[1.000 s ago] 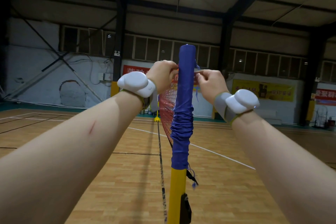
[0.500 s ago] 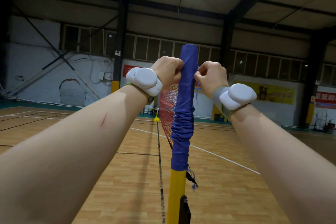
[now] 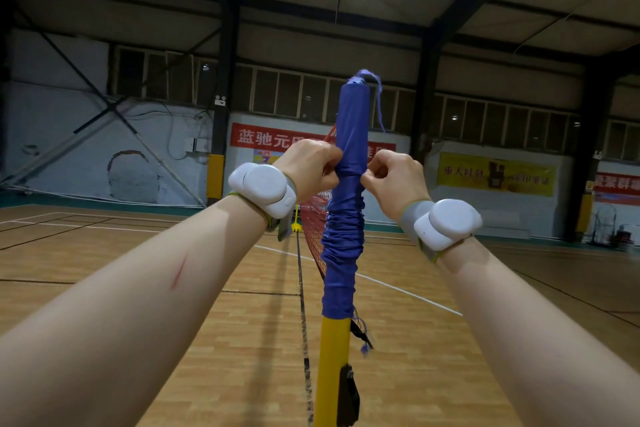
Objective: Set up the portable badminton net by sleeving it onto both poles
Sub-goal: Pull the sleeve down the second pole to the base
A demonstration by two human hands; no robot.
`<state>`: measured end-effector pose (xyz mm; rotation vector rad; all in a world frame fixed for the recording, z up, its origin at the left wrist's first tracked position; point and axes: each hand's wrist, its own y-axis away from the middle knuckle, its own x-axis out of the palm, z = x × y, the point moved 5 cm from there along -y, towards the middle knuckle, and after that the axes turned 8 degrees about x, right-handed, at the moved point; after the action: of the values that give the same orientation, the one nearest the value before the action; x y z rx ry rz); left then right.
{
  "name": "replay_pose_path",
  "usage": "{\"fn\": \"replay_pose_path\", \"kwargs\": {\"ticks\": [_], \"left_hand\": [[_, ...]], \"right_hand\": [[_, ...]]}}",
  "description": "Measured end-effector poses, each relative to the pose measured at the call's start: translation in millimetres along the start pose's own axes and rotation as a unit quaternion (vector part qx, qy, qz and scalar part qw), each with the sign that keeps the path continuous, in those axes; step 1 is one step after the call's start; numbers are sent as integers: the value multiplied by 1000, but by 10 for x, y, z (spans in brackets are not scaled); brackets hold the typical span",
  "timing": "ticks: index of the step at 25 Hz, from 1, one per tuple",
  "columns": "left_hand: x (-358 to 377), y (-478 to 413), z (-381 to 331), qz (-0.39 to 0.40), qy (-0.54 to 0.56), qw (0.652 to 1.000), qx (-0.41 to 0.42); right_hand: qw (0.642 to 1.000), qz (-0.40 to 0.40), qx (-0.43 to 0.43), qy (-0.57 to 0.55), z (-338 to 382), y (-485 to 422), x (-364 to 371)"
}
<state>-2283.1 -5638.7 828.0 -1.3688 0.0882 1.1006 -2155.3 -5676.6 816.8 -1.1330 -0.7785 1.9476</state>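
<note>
- The left hand (image 3: 310, 168) and right hand (image 3: 396, 180) each had a closed grip, pinching the blue fabric net sleeve (image 3: 349, 135) from opposite sides.
- The sleeve sat bunched over the upright yellow pole (image 3: 333, 367), with the red mesh net (image 3: 312, 218) behind it.

Wooden court floor (image 3: 207, 340), with red banner (image 3: 277, 140) and yellow banner (image 3: 495, 175) on far wall (image 3: 69, 149).

Single head-worn wide-angle view; faces forward, roughly level; pole (image 3: 334, 357) close, dead centre.
</note>
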Motion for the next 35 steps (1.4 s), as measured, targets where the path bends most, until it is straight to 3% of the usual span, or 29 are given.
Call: {"fn": "replay_pose_path", "kwargs": {"ticks": [17, 24, 28, 35], "left_hand": [[231, 199, -3, 37, 77, 996, -35], [-116, -272, 251, -121, 152, 970, -144], [-153, -481, 270, -127, 160, 964, -170], [-157, -524, 298, -145, 134, 964, -180]], "right_hand": [[998, 57, 4, 0, -221, 193, 195], [992, -13, 40, -119, -27, -232, -105], [973, -15, 74, -218, 115, -538, -106], [956, -39, 100, -274, 155, -609, -23]]}}
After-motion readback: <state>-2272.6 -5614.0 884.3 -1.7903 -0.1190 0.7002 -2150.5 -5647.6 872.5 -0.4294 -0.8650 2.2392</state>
